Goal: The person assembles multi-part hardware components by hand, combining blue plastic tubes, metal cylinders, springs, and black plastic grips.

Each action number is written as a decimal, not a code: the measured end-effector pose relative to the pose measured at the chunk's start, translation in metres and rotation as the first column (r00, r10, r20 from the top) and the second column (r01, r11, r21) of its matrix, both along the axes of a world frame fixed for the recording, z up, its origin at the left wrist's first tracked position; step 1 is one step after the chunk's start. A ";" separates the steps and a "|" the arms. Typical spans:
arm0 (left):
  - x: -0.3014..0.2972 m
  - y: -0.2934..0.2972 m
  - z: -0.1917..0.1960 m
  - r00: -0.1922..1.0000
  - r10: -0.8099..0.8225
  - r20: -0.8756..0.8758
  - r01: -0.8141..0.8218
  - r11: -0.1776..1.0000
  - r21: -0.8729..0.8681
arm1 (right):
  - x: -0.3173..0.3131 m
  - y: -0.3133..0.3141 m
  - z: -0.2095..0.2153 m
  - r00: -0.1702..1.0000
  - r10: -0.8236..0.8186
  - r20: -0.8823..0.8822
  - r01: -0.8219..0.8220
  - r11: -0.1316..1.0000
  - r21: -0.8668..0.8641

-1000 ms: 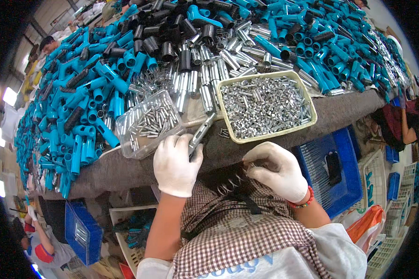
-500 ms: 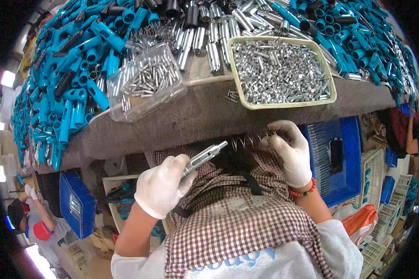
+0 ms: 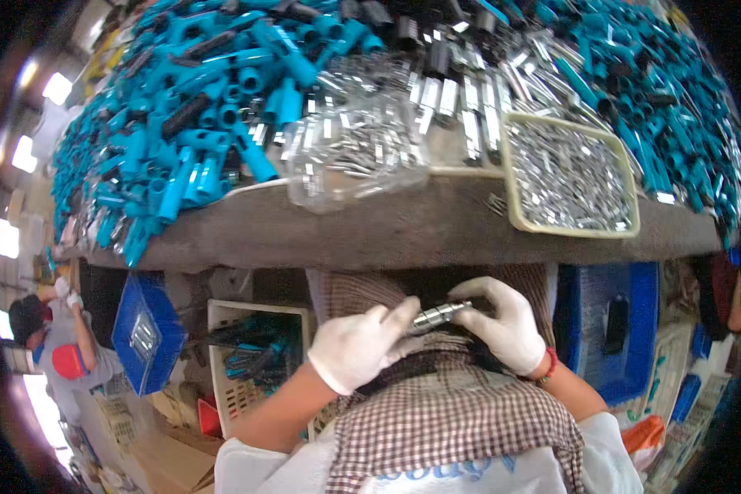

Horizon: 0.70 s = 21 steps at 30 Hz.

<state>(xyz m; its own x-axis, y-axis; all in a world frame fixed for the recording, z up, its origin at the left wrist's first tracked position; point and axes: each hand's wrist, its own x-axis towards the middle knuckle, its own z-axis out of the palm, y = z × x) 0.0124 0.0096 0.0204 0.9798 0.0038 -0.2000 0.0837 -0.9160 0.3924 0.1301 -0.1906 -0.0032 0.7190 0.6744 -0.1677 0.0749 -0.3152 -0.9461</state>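
Observation:
In front of my lap, my left hand, in a white glove, is closed around a slim silver metal tube. The tube points to the right, roughly level. My right hand, gloved as well, has its thumb and fingers bent around the tube's far end. A thin wire spring appears to lie over that end, pinched by the right fingers. Its coils are blurred and partly covered, so how far it sits on the tube I cannot tell.
Along the bench edge stand a clear plastic box of small metal pins and a yellowish tray of short metal parts. Teal housings pile up behind. Below are blue bins and a pale crate. A co-worker sits far left.
My right hand has moved toward the left hand, bringing the stretched spring to the tube's tip. The tube has turned nearer level, and the view has shifted left.

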 end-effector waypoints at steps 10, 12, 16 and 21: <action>-0.055 0.020 -0.041 0.971 0.238 0.025 -0.236 0.970 -0.062 | 0.041 0.150 0.100 0.304 0.174 0.937 -0.507 0.862 0.005; -0.068 0.018 -0.048 0.943 0.333 -0.004 -0.331 0.937 -0.112 | 0.048 0.207 0.094 0.125 0.317 0.940 -0.521 0.827 -0.210; -0.076 0.013 -0.050 0.922 0.385 -0.050 -0.387 0.907 -0.168 | 0.061 0.293 0.100 0.026 0.742 0.670 -0.342 0.637 -0.691; -0.087 0.014 -0.055 0.889 0.453 -0.065 -0.457 0.871 -0.183 | 0.082 0.336 0.073 0.018 0.792 0.610 -0.250 0.595 -0.764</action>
<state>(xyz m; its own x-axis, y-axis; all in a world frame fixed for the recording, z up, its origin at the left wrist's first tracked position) -0.0746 0.0233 -0.0348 0.8748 0.4083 -0.2608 0.4824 -0.6841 0.5471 0.2120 0.1455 0.0699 0.0070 0.9938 -0.1113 0.9960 0.0031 0.0896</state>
